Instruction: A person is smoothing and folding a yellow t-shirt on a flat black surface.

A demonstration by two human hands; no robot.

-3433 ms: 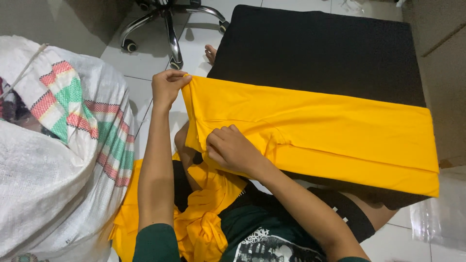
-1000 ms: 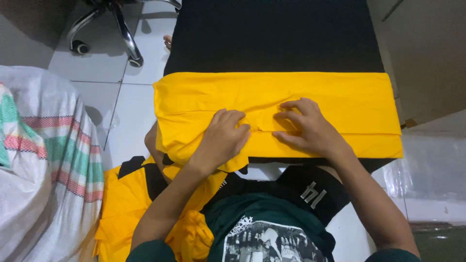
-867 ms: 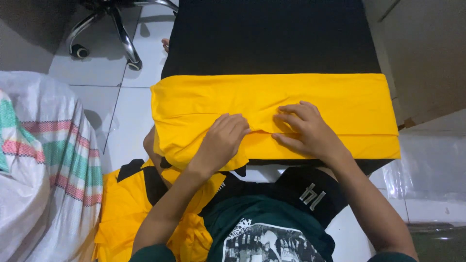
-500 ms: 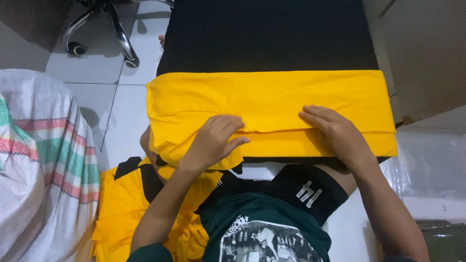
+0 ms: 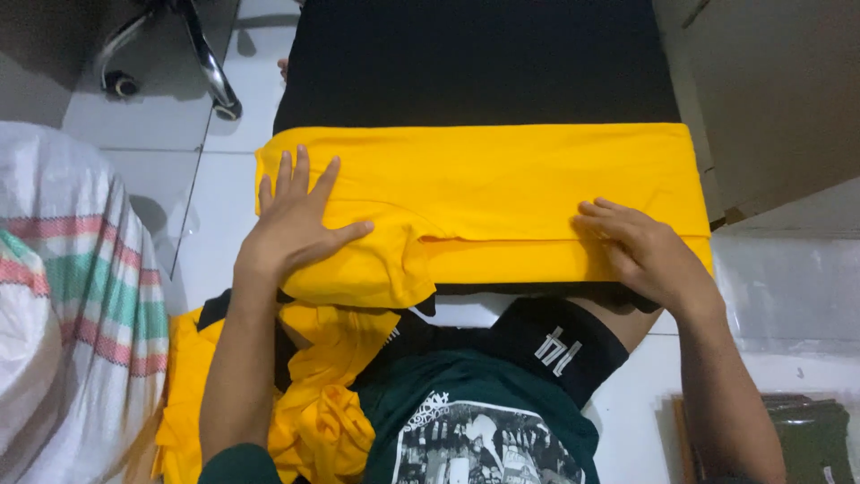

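Folded yellow cotton garment (image 5: 502,193) lies under both your palms on black flat board (image 5: 466,63). Left hand (image 5: 291,229) spread flat; right hand (image 5: 640,251) flat, fingers together. Cloth likely soft, light, slippery: grip folded edges.

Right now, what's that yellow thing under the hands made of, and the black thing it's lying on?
The yellow garment looks like soft, matte knit cloth: it folds flat and creases. The black board beneath looks dull and finely textured, maybe fabric-covered; hard to tell. The left hand and the right hand press flat on the garment.
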